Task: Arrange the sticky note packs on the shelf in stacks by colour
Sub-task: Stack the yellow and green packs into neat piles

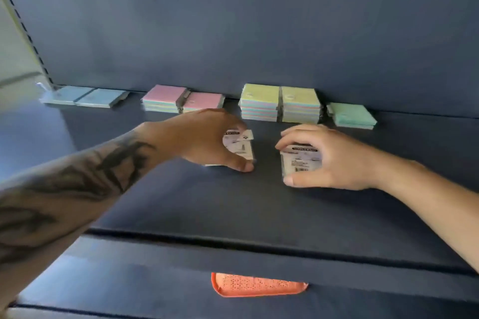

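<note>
While four colour stacks wait along the back wall, two label-up packs are gripped just before the yellow stack [280,102]: one by the left hand [204,138], one by the right hand [329,158]. Their colours, seemingly hidden, must be read before stacking.

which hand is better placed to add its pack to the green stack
Right. The right hand grips a pack just in front of the yellow stacks, with the green stack close behind. The left hand sits nearer the pink stacks.
</note>
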`<state>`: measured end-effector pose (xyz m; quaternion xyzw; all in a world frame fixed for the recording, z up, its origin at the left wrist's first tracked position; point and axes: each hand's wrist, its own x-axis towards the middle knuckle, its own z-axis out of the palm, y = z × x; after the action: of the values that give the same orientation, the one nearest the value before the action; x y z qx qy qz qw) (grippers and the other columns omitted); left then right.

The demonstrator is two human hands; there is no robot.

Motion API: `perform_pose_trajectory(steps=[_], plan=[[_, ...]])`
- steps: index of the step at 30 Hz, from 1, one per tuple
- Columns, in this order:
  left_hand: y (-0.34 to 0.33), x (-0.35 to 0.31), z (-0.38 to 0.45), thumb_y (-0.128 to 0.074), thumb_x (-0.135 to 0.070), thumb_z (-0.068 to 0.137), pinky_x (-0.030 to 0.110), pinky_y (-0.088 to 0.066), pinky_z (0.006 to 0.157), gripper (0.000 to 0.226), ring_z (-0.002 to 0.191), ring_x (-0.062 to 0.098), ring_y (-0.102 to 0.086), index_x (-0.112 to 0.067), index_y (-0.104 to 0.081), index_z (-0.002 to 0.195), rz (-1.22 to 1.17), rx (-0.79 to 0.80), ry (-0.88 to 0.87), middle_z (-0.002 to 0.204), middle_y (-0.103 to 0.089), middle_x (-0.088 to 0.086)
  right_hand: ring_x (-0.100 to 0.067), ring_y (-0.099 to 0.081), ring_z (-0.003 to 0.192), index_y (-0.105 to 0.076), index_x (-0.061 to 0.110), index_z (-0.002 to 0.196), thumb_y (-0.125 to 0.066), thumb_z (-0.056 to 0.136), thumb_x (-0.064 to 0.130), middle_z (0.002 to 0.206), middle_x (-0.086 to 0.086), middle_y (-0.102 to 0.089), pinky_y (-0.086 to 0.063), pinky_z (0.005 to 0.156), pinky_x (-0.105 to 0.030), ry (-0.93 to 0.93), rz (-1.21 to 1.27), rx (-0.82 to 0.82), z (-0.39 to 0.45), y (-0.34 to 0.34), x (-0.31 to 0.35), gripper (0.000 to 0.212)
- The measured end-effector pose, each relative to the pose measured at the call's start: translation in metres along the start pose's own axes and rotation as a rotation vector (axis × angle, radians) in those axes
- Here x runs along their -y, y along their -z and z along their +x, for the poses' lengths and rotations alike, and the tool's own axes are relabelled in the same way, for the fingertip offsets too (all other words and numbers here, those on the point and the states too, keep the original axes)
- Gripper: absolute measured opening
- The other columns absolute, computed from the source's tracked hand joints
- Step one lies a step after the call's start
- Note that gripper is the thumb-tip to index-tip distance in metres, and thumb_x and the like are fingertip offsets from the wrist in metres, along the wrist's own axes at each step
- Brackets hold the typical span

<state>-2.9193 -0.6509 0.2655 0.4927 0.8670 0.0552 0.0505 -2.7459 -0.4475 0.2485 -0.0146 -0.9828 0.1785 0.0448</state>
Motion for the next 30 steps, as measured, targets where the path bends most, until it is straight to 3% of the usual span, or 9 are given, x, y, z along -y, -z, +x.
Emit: perform_pose_trajectory(steps=[6, 10, 13, 18, 20, 22, 24, 28, 30], plan=[[-0.003, 0.032, 0.009, -0.065, -0.092, 0.058, 0.038, -0.044, 0.106, 0.092, 0.125, 0.008, -0.049, -0.055, -0.042, 0.139, -0.089, 0.128, -0.131, 0.125, -0.05, -0.022, 0.012, -0.045, 0.125, -0.063, 0.044, 0.124, -0.081, 0.079, 0.05, 0.132, 0.03, -0.055, -0.03, 0.098, -0.002, -0.011, 0.01, -0.065, 0.051, 0.003, 0.026, 0.048], [0.0, 0.054, -0.001, -0.085, -0.071, 0.064, 0.025, -0.039, 0.108, 0.098, 0.126, -0.007, -0.044, -0.051, -0.037, 0.147, -0.227, 0.128, -0.155, 0.135, -0.047, -0.031, 0.011, -0.05, 0.117, -0.063, 0.046, 0.121, -0.082, 0.076, 0.056, 0.121, 0.035, -0.058, -0.039, 0.095, -0.012, -0.027, -0.021, 0.004, 0.074, 0.001, 0.03, 0.049], [-0.006, 0.063, -0.005, -0.087, -0.064, 0.068, 0.02, -0.041, 0.103, 0.088, 0.122, -0.01, -0.046, -0.047, -0.044, 0.143, -0.222, 0.073, -0.143, 0.132, -0.05, -0.034, 0.006, -0.055, 0.113, -0.065, 0.044, 0.116, -0.08, 0.071, 0.067, 0.116, 0.03, -0.062, -0.047, 0.096, -0.025, 0.001, -0.024, 0.019, 0.071, -0.007, 0.027, 0.053], [-0.006, 0.063, -0.007, -0.083, -0.047, 0.082, 0.021, -0.045, 0.099, 0.047, 0.116, -0.007, -0.058, -0.047, -0.064, 0.126, -0.33, 0.019, -0.201, 0.122, -0.064, -0.031, 0.008, -0.05, 0.118, -0.061, 0.044, 0.126, -0.072, 0.065, 0.082, 0.12, 0.033, -0.055, -0.044, 0.099, -0.02, 0.03, -0.098, -0.015, 0.06, -0.017, 0.026, 0.072], [-0.005, 0.06, -0.01, -0.071, -0.051, 0.092, 0.033, -0.049, 0.093, 0.028, 0.099, 0.003, -0.065, -0.039, -0.072, 0.117, -0.463, 0.015, -0.228, 0.103, -0.072, -0.02, 0.008, -0.052, 0.112, -0.061, 0.044, 0.124, -0.072, 0.072, 0.073, 0.116, 0.033, -0.058, -0.044, 0.094, -0.019, 0.034, -0.111, -0.051, 0.06, -0.018, 0.025, 0.06], [-0.006, 0.059, -0.008, -0.055, -0.067, 0.096, 0.047, -0.042, 0.071, 0.06, 0.073, 0.032, -0.049, -0.009, -0.07, 0.096, -0.571, -0.024, -0.202, 0.077, -0.054, 0.012, 0.003, -0.057, 0.094, -0.066, 0.04, 0.113, -0.072, 0.082, 0.056, 0.1, 0.026, -0.065, -0.046, 0.079, -0.021, 0.034, -0.085, -0.123, 0.062, -0.02, 0.023, 0.036], [-0.007, 0.057, -0.007, -0.041, -0.083, 0.091, 0.039, -0.034, 0.062, 0.086, 0.066, 0.024, -0.03, 0.002, -0.053, 0.084, -0.614, -0.093, -0.101, 0.072, -0.03, 0.009, -0.006, -0.058, 0.078, -0.068, 0.029, 0.098, -0.07, 0.088, 0.043, 0.082, 0.016, -0.068, -0.047, 0.068, -0.028, 0.017, -0.018, -0.202, 0.065, -0.024, 0.022, 0.017], [-0.007, 0.047, -0.006, -0.042, -0.073, 0.085, 0.016, -0.024, 0.044, 0.08, 0.052, 0.015, -0.02, 0.006, -0.049, 0.08, -0.75, -0.126, 0.024, 0.062, -0.017, -0.001, -0.008, -0.062, 0.072, -0.072, 0.024, 0.092, -0.069, 0.093, 0.029, 0.081, 0.01, -0.071, -0.049, 0.068, -0.025, -0.024, 0.213, -0.25, 0.065, -0.025, 0.027, 0.006], [-0.01, 0.05, -0.003, -0.053, -0.059, 0.089, 0.019, -0.041, 0.052, 0.059, 0.05, 0.012, -0.043, -0.002, -0.057, 0.074, -0.86, -0.153, -0.041, 0.057, -0.044, -0.012, -0.006, -0.067, 0.081, -0.074, 0.026, 0.097, -0.069, 0.094, 0.024, 0.09, 0.013, -0.075, -0.053, 0.078, -0.026, -0.029, 0.367, -0.266, 0.065, -0.023, 0.027, 0.006]])
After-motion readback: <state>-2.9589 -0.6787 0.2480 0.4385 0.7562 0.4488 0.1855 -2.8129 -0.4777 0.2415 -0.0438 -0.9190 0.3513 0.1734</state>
